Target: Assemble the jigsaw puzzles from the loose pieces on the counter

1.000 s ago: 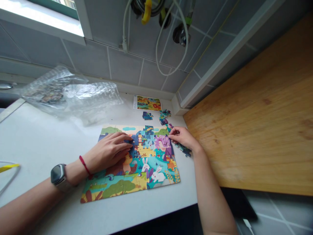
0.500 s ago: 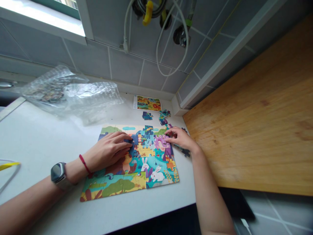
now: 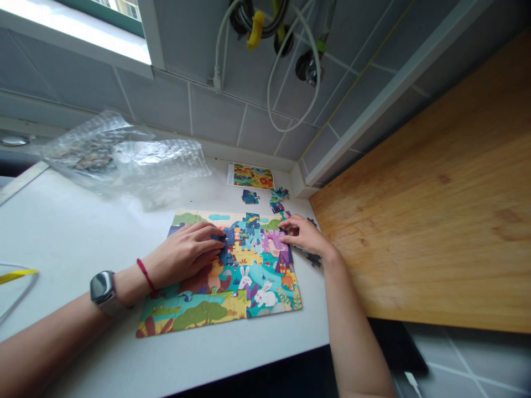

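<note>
A colourful jigsaw puzzle (image 3: 199, 312) with animals lies on the white tabletop, mostly joined. My left hand (image 3: 188, 249) rests flat over its left middle part, fingers stretched out and slightly apart, hiding the pieces below. At the puzzle's upper right, my right hand (image 3: 305, 235) has thumb and bent fingers around the edge of a purple puzzle piece (image 3: 282, 236), which lies against the purple animal. One dark blue piece (image 3: 251, 220) sits raised and askew at the top middle. Loose pieces (image 3: 277, 200) lie just behind the right hand, and several more (image 3: 312, 257) lie partly under its wrist.
A small picture card (image 3: 252, 176) lies at the back, with a loose blue piece (image 3: 250, 197) in front of it. A clear plastic bag (image 3: 161, 163) with pieces inside lies back left. A wooden panel (image 3: 423, 221) borders the right side; a tiled wall (image 3: 215, 116) stands behind.
The purple piece under my right fingers now sits closer against its neighbours, with less of a gap. Both hands stay nearly in place; the view has shifted slightly.
</note>
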Available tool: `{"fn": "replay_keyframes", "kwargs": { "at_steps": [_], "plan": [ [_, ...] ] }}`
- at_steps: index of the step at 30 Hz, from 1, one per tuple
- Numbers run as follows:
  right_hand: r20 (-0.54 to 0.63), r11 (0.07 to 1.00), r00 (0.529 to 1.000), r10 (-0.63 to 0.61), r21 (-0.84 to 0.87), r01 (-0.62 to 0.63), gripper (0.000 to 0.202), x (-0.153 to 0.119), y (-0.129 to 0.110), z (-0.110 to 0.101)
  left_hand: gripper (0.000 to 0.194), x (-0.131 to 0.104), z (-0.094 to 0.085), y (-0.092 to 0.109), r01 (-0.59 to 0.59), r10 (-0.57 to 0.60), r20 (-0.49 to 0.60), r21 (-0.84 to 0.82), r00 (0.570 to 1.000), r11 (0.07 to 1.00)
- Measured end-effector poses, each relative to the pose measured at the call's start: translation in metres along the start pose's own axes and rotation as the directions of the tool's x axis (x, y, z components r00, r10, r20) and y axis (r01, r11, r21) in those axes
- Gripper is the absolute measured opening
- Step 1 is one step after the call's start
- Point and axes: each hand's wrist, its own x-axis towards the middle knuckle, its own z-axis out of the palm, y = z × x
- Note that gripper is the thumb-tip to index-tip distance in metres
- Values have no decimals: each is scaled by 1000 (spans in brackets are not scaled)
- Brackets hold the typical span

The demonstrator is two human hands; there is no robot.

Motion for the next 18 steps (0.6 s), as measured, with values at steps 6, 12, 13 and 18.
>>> {"fn": "replay_keyframes", "kwargs": {
  "at_steps": [6, 12, 13, 18],
  "plan": [
    [-570, 989, 820, 43, 142, 47, 39, 8, 2, -7, 25, 0, 1, 1, -4, 4, -14, 17, 1000, 1000],
    [-679, 994, 730, 79, 110, -6, 48, 14, 18, -8, 24, 1, 1, 2, -3, 3, -40, -4, 999, 1000],
    [-628, 996, 774, 77, 86, -29, 49, 14, 21, -5, 24, 1, 1, 2, -4, 3, -40, -4, 999, 1000],
    [-411, 977, 911, 18, -185, -103, 54, 15, 32, 5, 25, 2, 0, 3, -9, 8, -46, -9, 999, 1000]
  ]
}}
